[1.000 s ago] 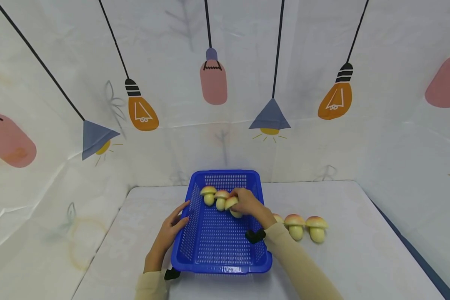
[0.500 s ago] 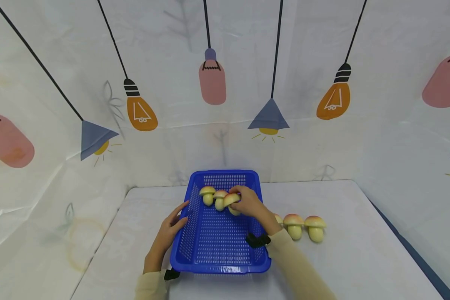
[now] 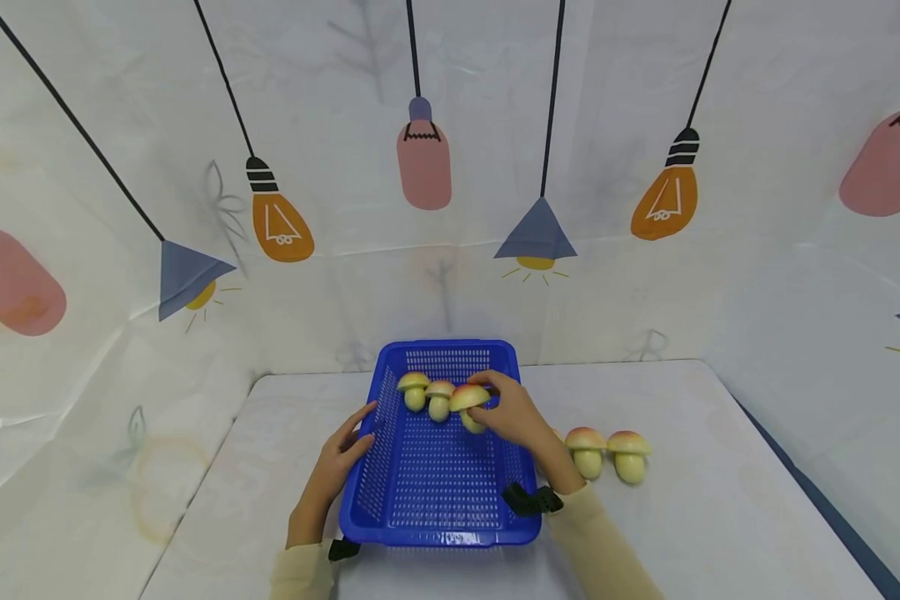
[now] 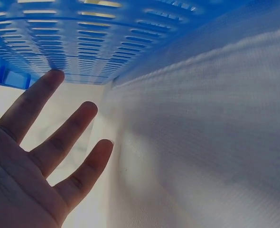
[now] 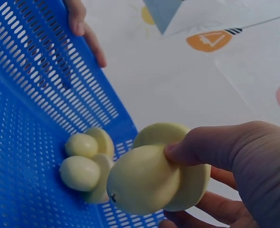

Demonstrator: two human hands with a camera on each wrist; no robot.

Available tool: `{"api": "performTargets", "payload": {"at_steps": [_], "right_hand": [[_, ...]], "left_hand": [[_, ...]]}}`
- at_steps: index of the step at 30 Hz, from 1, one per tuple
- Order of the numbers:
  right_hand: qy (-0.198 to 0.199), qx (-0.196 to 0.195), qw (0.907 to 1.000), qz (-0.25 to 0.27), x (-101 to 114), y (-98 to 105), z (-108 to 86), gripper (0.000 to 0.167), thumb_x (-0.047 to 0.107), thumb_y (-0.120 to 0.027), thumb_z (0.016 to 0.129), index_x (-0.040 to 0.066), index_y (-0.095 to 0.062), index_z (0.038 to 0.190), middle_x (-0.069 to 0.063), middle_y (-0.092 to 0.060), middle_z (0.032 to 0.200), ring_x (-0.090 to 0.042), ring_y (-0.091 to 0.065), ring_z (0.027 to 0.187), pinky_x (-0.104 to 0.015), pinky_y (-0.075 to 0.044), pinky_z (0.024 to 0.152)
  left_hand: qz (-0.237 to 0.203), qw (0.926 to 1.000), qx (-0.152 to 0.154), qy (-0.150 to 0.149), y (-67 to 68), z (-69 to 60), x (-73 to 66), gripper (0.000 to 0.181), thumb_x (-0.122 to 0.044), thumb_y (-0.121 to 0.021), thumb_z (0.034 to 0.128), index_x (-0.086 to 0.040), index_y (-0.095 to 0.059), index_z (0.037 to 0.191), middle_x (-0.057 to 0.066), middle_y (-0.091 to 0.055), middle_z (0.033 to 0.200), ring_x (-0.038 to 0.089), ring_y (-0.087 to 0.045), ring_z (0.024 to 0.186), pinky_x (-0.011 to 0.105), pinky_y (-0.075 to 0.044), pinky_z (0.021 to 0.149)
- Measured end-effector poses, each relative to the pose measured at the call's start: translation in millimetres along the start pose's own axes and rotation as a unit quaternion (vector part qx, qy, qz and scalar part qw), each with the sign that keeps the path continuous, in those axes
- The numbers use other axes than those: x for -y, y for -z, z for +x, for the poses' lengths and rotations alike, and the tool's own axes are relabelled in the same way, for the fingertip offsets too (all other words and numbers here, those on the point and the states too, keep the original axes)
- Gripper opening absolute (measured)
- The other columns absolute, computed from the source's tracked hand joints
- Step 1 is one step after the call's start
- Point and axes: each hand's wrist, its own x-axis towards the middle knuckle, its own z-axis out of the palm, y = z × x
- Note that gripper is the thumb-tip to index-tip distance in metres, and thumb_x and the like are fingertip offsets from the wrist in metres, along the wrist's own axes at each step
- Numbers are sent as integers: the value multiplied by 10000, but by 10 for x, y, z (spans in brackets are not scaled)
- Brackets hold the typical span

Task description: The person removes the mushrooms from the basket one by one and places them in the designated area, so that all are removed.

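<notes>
Right hand [image 3: 516, 414]: pinches mushroom [image 3: 468, 397], basket's [image 3: 442, 496] one o'clock.
Left hand [image 3: 336, 461]: fingers spread, at basket's rim, nine o'clock.
Inside mushrooms [image 3: 415, 398]: two, eleven and twelve o'clock.
Outside mushrooms [image 3: 630, 462]: three o'clock.

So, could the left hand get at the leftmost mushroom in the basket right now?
Probably yes: the left hand touches the basket, and only its left side stands before the leftmost mushroom; the right hand holds another mushroom, farther right.

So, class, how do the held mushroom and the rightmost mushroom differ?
The right hand pinches the held mushroom; the rightmost mushroom sits on the white table, unheld. The thumb partly hides the held mushroom; the rightmost mushroom shows whole. Both have red-tinged caps and pale stems.
</notes>
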Motion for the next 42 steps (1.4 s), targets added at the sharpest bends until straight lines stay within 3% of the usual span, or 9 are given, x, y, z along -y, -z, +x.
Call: {"api": "performTargets", "payload": {"at_steps": [10,17,26,33,42], "right_hand": [[-60,-110,9995,292,33,49,-174,469,109,-753,870,39,-642,1320,-136,-665,1325,-367,-650,1186,-426,-571,878],[-57,-209,9987,459,21,90,-259,445,133,-769,888,57,-648,1310,-135,-686,1283,-323,-670,1121,-336,-548,789],[-32,-410,9982,426,0,152,-339,423,124,-771,882,76,-662,1289,-127,-689,1273,-314,-663,1132,-416,-554,873],[-282,-569,9972,397,-29,210,-402,444,110,-774,855,76,-668,1285,-131,-679,1299,-345,-661,1161,-317,-545,831],[-354,-645,9960,516,-31,302,-483,428,84,-771,862,99,-665,1277,-133,-673,1314,-371,-637,1213,-355,-553,866]], "left_hand": [[14,9999,-72,151,-2,-17,8,553,-205,-595,1034,-204,-451,1567,301,-577,1420,388,-677,1145,334,-593,792],[46,9997,-133,195,-5,-24,8,549,-217,-598,1031,-224,-458,1563,299,-583,1412,402,-676,1133,334,-589,785],[55,9994,-189,270,-5,-24,14,547,-235,-605,1028,-253,-467,1556,287,-590,1410,397,-680,1124,381,-604,791],[66,9993,-211,309,-2,-16,25,546,-238,-608,1025,-261,-471,1553,288,-584,1418,400,-677,1131,387,-604,792],[85,9994,-190,285,-19,-16,11,542,-233,-598,1033,-244,-465,1558,286,-589,1412,390,-675,1137,367,-596,797]]}}
